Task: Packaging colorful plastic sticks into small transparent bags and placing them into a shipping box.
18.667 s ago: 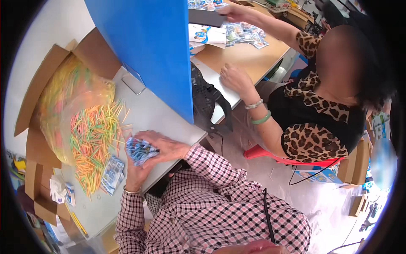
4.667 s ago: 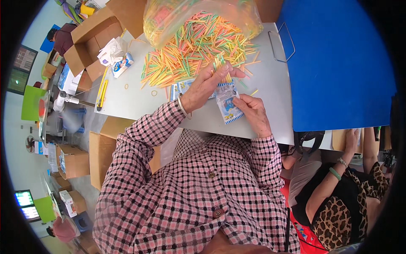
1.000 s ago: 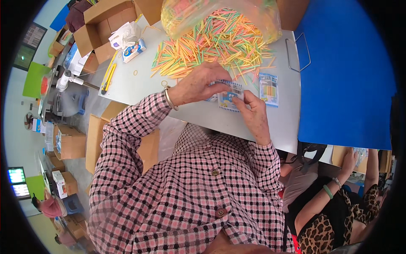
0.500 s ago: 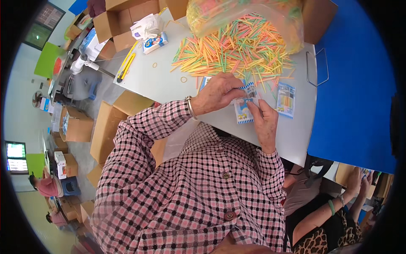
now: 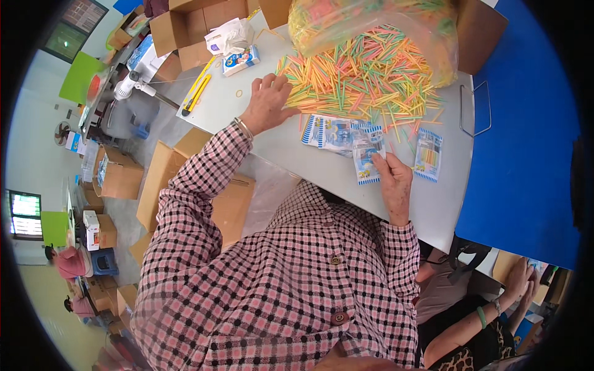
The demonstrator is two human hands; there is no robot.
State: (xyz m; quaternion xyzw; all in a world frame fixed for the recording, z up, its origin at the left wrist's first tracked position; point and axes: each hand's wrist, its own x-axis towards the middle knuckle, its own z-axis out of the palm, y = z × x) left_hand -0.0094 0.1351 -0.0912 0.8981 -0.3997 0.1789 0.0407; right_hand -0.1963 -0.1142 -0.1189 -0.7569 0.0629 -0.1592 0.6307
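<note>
My left hand [image 5: 267, 104] is open, its fingers apart, at the left edge of a pile of thin pastel sticks [image 5: 356, 74] in yellow, orange, pink and green. My right hand [image 5: 395, 183] pinches a small blue-and-white plastic packet [image 5: 367, 166] between thumb and fingers, low over the table. Just left of that packet, a few flat packets of the same kind [image 5: 330, 134] lie overlapping. To the right of my right hand rests another packet [image 5: 428, 154] with coloured sticks showing through its window.
A large clear bag [image 5: 371, 25] of sticks spreads over the pile's far side. A yellow cutter knife [image 5: 197, 94], a tissue pack [image 5: 240, 60] and a rubber band [image 5: 239, 93] lie on the grey table [image 5: 427, 216]. A blue surface [image 5: 526, 154] adjoins on the right. At lower right, another person's arm [image 5: 461, 331] shows.
My left hand has let go of the packet and moved left to the pile's edge, its fingers spreading. My right hand still holds the packet. The overlapping packets are now uncovered.
</note>
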